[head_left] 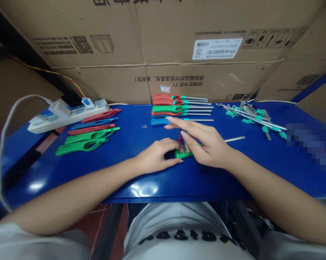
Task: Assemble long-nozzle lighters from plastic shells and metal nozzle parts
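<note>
The right hand (210,146) is partly closed, its thumb and fingers pinching a small, upright screwdriver (180,136) with a reddish handle; the forefinger reaches out above it. The left hand (158,155) is curled, its thumb on the near side and its fingers on the far side, grasping the handle end of a green stick lighter (188,154). The lighter lies on the blue tabletop (119,180) between the two hands, partly hidden under the right one, and its metal tube (235,139) sticks out beyond that hand to the right. The screwdriver's lower end is down at the lighter's handle, just beside the left fingertips; whether it sits in a screw cannot be told. Behind the hands lies a row of stick lighters (167,109) in red, green, orange and blue. Red, blue and green handle shells (91,136) lie beyond the left forearm, and metal tubes with teal fittings (256,117) are heaped to the right.
</note>
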`<action>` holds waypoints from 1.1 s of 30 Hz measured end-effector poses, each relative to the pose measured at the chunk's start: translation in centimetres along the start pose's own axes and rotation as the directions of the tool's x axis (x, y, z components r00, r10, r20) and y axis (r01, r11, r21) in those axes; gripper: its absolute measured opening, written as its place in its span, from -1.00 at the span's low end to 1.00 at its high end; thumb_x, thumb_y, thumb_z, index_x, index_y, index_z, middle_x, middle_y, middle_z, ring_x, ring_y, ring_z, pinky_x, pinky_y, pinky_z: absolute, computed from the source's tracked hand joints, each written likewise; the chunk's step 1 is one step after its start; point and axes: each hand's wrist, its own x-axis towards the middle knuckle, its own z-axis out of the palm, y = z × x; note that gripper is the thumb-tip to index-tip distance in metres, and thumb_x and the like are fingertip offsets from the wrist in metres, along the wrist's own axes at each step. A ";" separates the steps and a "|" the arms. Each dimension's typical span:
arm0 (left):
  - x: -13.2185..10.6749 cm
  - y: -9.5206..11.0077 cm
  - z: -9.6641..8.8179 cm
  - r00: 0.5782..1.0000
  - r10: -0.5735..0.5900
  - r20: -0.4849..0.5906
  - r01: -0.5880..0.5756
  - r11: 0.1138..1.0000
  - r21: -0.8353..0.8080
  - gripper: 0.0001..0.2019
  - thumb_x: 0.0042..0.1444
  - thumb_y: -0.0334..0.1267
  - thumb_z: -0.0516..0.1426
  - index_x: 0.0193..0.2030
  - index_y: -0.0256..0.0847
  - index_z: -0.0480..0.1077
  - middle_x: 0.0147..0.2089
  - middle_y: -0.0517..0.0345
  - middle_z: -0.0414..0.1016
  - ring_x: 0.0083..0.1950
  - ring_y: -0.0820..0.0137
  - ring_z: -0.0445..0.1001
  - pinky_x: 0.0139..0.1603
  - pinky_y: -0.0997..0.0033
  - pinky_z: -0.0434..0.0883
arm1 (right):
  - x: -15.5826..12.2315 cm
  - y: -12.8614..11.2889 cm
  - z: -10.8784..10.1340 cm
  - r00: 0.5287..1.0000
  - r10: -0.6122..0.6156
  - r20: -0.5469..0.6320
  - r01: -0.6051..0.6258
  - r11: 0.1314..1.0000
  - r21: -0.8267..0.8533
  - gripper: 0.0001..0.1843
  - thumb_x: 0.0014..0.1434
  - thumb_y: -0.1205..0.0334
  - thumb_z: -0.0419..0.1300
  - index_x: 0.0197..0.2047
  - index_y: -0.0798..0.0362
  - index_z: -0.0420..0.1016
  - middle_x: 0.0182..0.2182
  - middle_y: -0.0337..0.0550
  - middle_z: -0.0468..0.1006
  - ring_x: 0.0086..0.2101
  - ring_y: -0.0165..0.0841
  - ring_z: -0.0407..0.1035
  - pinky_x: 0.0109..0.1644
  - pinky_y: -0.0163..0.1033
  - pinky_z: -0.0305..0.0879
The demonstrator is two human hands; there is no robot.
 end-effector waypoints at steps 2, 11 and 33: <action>0.0 0.0 0.0 1.000 0.000 -0.004 0.000 1.000 -0.006 -0.85 0.22 -0.27 0.27 -0.11 -0.23 0.47 -0.10 0.07 0.59 -0.03 0.30 0.56 0.05 0.31 0.49 | 0.1 -0.1 0.0 0.999 0.025 -0.034 -0.024 0.999 0.036 -0.60 0.40 0.38 0.03 0.25 0.01 0.41 -0.02 -0.13 0.65 -0.10 -0.40 0.56 -0.01 -0.31 0.46; -0.1 -0.2 0.1 1.000 -0.009 -0.003 0.009 1.000 -0.014 -0.82 0.22 -0.26 0.27 -0.06 -0.21 0.48 -0.06 0.06 0.59 0.02 0.28 0.55 0.10 0.25 0.48 | 0.0 0.0 0.0 0.998 -0.068 -0.014 0.066 0.990 -0.123 -0.70 0.39 0.32 0.08 0.12 0.10 0.48 -0.06 -0.05 0.66 -0.09 -0.33 0.57 -0.08 -0.29 0.47; -0.1 -0.1 0.2 1.000 -0.007 -0.010 0.007 1.000 -0.001 -0.79 0.22 -0.26 0.27 -0.02 -0.22 0.48 -0.05 0.05 0.60 -0.01 0.28 0.55 0.06 0.27 0.49 | -0.4 0.5 -0.1 0.979 -0.190 -0.069 0.168 0.957 -0.236 -0.80 0.33 0.25 0.20 0.01 0.03 0.53 -0.24 -0.14 0.69 -0.29 -0.36 0.57 -0.24 -0.30 0.45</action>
